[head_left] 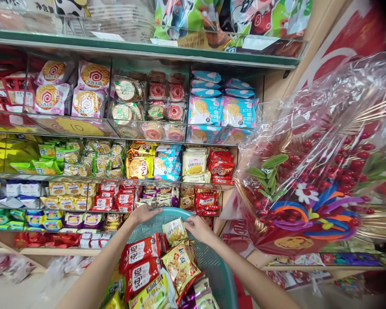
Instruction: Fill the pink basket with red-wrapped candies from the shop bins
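Note:
A teal plastic basket (214, 257) stands in front of me, filled with packaged snacks. At its far rim is my left hand (144, 213), fingers stretched out to the right over the edge. My right hand (198, 228) is closed in a pinch at the upper right corner of a cream biscuit packet (174, 231) in the basket. Below that packet lies a yellow and red snack packet (181, 266). Red biscuit packets (145, 272) are stacked to its left, with a yellow-green packet (154, 294) and a purple-and-silver packet (201, 295) nearer me.
Shelves with clear dividers rise ahead, holding rows of wrapped biscuits, including blue packets (206, 110) and red packets (207, 201). A yellow price label (79, 126) marks one shelf edge. On the right, a plastic-wrapped decoration with red berries (315, 171) juts out close by.

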The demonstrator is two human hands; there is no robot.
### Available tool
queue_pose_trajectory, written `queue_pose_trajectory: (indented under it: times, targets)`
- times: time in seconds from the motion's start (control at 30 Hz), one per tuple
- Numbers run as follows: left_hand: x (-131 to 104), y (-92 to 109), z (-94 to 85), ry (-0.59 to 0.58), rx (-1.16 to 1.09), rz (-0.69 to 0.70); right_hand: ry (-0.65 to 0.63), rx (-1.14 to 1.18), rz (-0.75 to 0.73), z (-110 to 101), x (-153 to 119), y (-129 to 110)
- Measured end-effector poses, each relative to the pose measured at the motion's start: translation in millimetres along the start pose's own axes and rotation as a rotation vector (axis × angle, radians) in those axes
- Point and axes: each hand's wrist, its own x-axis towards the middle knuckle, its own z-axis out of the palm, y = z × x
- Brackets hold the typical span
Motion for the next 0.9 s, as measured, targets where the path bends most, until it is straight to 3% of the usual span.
queue_pose_trajectory:
  times: [0.13,0.23,0.3,0.47,0.53,0.6,0.7,0.9]
  targets:
    - [6,-1,0.1,-0.027,-0.015,0.017,0.075,-0.141,-0.199,-6,-6,-11]
    - [9,0,-0.6,-0.037,-0.036,0.036,0.018,-0.232,-0.214,-11,-13,-22]
    - [9,0,-1.1,-0.028,-0.042,0.043,0.073,-0.28,-0.226,-23,-20,-36]
    - [10,-1,-2.2,-0.011,-0.057,0.066,0.499,-0.319,-0.498,-85,-33,-102]
    - [10,-2,-2.3,-0.009,-0.065,0.066,0.7,-0.474,-0.568,-110,-31,-128]
    - [12,-3,-2.0,-0.01,-0.068,0.069,0.821,-0.667,-0.589,-128,-24,-144]
    - [13,-5,-0.9,-0.013,-0.067,0.066,0.876,-0.856,-0.577,-139,-7,-151]
    - [11,-6,0.5,0.0,-0.074,0.071,0.852,-1.02,-0.532,-138,8,-139]
